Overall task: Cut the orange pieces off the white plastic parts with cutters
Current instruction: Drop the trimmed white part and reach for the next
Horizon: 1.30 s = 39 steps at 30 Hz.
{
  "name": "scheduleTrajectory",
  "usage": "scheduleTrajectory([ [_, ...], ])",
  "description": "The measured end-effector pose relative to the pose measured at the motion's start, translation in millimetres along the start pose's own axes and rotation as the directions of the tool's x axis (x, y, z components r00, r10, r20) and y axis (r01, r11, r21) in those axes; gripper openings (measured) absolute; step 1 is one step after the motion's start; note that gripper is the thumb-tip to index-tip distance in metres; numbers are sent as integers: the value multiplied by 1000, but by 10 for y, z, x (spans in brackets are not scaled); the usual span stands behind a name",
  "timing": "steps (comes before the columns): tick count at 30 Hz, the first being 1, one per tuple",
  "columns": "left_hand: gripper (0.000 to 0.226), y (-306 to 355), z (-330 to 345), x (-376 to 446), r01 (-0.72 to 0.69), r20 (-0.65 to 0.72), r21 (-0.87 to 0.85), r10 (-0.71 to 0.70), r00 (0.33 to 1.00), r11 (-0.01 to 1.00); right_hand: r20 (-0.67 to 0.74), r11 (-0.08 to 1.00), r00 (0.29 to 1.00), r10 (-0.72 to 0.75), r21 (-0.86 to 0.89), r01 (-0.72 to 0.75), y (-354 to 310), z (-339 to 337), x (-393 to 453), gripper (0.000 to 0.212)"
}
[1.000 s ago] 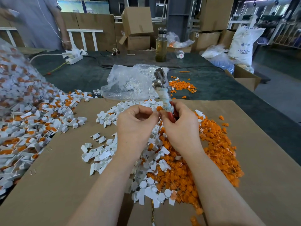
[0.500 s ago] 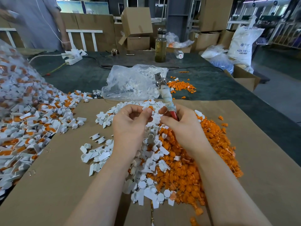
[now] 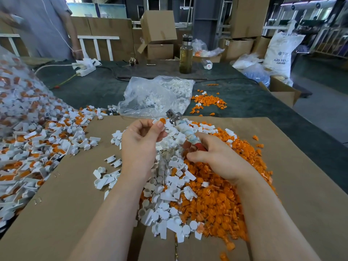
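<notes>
Pinching a white part (image 3: 157,123) with its orange piece (image 3: 162,120) uppermost, the left hand (image 3: 140,146) holds it just beside the cutters (image 3: 183,129), gripped in the right hand (image 3: 212,157). Below lie cut white parts (image 3: 165,200) and orange offcuts (image 3: 222,194) on cardboard (image 3: 66,213).

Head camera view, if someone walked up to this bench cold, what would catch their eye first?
Probably the orange pile heaped on the cardboard sheet under the right hand, beside a spread of trimmed white parts. Next, the left hand pinching a white part with an orange tip close to the metal head of the cutters that the right hand grips. At far left, a big mixed heap of uncut parts.
</notes>
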<state>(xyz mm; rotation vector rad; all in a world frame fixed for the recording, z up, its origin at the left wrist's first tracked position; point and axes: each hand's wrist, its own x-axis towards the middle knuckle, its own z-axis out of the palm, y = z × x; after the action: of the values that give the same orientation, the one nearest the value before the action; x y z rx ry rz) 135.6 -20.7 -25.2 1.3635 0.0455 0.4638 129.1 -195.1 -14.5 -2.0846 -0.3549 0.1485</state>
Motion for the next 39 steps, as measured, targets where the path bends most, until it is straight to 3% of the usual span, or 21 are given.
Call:
scheduleTrajectory([
  [5,11,-14,-51,21,-42,26,43,41,999,998,37,999,999,20,-43,-19,-33,10,-17,34],
  [10,10,-20,-59,26,-50,38,51,48,998,997,36,997,999,28,-69,-25,-15,-1,-12,21],
  [14,10,-19,-65,32,-45,37,48,43,998,998,51,998,998,30,-59,-27,-48,9,-26,35],
  [20,9,-11,-62,33,-36,41,48,34,999,998,69,998,996,53,-46,-50,-16,-7,-19,34],
  [29,8,8,-65,37,-32,52,48,29,998,998,108,997,991,82,-16,-80,-32,4,-30,54],
  [35,10,22,-71,28,-41,74,79,35,997,996,147,990,982,116,-95,-103,-29,19,-22,75],
  [39,8,34,-75,27,-44,73,74,39,997,996,106,983,993,56,-178,-36,25,35,17,46],
])
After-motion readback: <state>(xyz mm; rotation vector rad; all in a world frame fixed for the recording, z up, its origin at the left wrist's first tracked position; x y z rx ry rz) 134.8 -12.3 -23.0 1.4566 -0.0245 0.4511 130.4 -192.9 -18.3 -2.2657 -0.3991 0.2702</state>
